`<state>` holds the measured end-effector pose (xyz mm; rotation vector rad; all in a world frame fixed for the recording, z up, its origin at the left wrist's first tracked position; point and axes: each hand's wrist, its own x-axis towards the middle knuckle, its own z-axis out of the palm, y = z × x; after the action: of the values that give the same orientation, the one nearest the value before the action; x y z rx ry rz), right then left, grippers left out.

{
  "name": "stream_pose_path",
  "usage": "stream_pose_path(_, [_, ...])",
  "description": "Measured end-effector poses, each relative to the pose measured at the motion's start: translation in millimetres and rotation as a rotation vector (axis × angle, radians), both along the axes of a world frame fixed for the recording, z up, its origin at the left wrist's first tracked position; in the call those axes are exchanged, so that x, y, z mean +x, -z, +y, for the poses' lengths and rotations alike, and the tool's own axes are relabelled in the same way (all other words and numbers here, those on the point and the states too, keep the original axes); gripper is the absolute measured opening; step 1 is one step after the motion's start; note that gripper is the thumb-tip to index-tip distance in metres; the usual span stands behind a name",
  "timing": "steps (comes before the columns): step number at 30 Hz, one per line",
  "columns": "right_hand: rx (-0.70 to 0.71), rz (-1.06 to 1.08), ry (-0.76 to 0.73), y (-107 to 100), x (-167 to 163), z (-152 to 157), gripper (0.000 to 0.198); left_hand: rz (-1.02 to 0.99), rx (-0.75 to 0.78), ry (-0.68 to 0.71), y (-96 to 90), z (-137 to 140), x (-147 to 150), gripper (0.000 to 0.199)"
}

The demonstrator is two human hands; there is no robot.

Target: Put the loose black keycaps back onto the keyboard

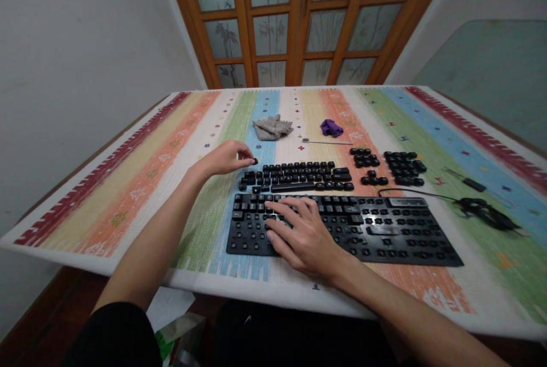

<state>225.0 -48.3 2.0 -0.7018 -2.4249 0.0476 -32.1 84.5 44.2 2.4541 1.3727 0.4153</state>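
Observation:
A black keyboard (pixel 405 230) lies near the table's front edge. Keycaps sit on its top rows at the left, while much of the rest shows bare switches. My right hand (pixel 301 236) rests over its left half with fingers stretched out and apart. Behind the keyboard, loose black keycaps (pixel 299 176) are laid out in rows. At their left end, my left hand (pixel 228 159) pinches a small black keycap (pixel 255 160) between thumb and fingers, just above the cloth. My right palm and fingers hide some of the keys under them.
A crumpled grey cloth (pixel 272 127), a purple cloth (pixel 331 127) and a thin brush (pixel 327 142) lie farther back. More keycap groups (pixel 404 167) sit at the right. A coiled black cable (pixel 487 213) is beside the keyboard. A striped tablecloth (pixel 171 173) covers the table.

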Motion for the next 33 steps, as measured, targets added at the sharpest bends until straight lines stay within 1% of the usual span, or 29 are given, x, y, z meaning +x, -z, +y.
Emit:
stream_pose_path(3, [-0.014,0.011,0.053,-0.9,3.1,5.5,0.024,-0.108,0.09,0.006,-12.5,-29.6,-2.3,0.02])
stream_pose_path(6, [-0.024,0.002,0.062,0.1,1.3,5.6,0.026,-0.133,0.125,0.049,-17.8,-68.7,-1.0,0.018])
stream_pose_path(8, [-0.024,-0.009,0.046,2.1,-1.1,3.7,0.026,-0.145,0.142,0.07,-15.6,-93.7,1.1,0.014])
stream_pose_path(10, [-0.025,-0.017,0.031,4.3,-3.3,1.7,0.026,-0.157,0.138,0.075,-9.7,-114.6,3.4,0.012])
stream_pose_path(13, [-0.038,-0.039,0.018,6.6,-5.5,0.0,0.027,-0.191,0.157,0.063,3.3,-135.0,6.5,0.011])
stream_pose_path(17, [-0.05,-0.09,-0.005,7.6,-7.6,-0.5,0.034,-0.158,0.191,0.044,20.7,-145.0,9.3,0.012])
stream_pose_path(20, [-0.049,-0.135,-0.013,8.6,-9.2,-1.1,0.04,-0.127,0.221,0.038,28.9,-146.7,10.6,0.013])
stream_pose_path(25, [-0.063,-0.186,-0.031,11.6,-11.2,-1.7,0.044,-0.109,0.256,0.028,33.5,-149.2,11.5,0.016])
stream_pose_path(33, [-0.087,-0.215,-0.009,14.4,-13.2,-2.1,0.045,-0.087,0.3,0.025,36.4,-149.7,10.7,0.016])
